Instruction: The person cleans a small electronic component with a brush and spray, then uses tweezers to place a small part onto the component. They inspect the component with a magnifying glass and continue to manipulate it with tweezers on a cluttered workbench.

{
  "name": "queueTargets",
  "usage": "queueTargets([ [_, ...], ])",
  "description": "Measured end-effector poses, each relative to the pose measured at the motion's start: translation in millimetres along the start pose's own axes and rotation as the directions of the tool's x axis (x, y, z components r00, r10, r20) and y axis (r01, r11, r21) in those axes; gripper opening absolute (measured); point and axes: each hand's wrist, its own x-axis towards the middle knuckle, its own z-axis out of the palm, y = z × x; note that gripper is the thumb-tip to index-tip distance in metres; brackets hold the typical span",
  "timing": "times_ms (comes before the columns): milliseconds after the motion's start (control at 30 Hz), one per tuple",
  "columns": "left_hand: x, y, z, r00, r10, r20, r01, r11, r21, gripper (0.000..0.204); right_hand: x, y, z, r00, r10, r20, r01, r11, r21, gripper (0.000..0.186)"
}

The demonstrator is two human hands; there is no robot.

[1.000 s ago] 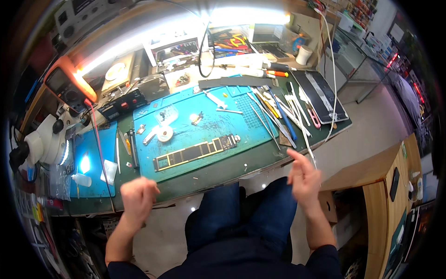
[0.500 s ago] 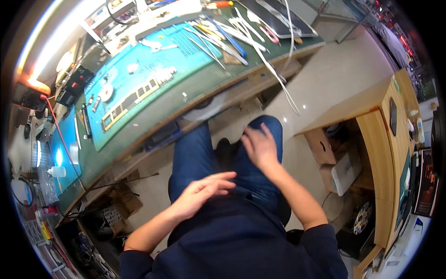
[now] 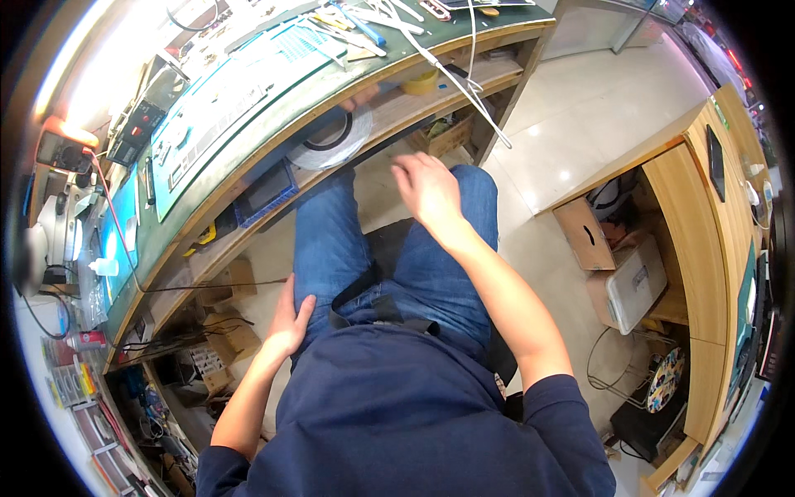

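I see the bare left hand (image 3: 289, 325) open against blue denim jeans (image 3: 330, 240), left of centre; the bare right hand (image 3: 431, 192), loosely open, hovers at upper centre.

L hand (image 3: 290, 325) low, R hand (image 3: 431, 192) fwd.
L hand at side of L leg (image 3: 327, 248), thumb (image 3: 307, 306) out. R arm (image 3: 505, 290) over R leg (image 3: 431, 282), w/ fingers (image 3: 403, 176) a bit bent.
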Motion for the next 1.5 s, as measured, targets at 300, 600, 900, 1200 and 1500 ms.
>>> queueTargets([
  [300,26.3,81.1,-15.5,0.830,0.480,-0.284,-0.367,0.853,0.370,0.057,95.9,-51.1,43.9,0.973,0.214,0.083,-0.209,0.976,-0.062,0.027],
  [600,154.9,150.5,-30.2,0.814,0.491,-0.311,-0.289,0.806,0.516,0.055,94.2,-22.6,64.6,0.984,0.009,-0.178,-0.019,0.998,-0.058,0.016],
  [900,210.2,149.0,-23.7,0.910,0.289,-0.298,-0.082,0.829,0.554,0.070,151.6,-2.8,74.5,0.947,0.029,0.321,0.071,0.952,-0.296,0.031],
  [1200,228.4,121.0,-9.9,0.589,0.640,-0.493,-0.321,0.745,0.584,0.048,111.8,14.6,-11.9,0.874,-0.436,0.216,0.461,0.883,-0.084,0.015],
  [1500,122.3,149.7,-17.7,0.902,0.369,-0.224,-0.431,0.764,-0.479,0.040,14.4,-18.0,-39.9,0.735,-0.677,0.041,0.666,0.732,0.147,0.017],
])
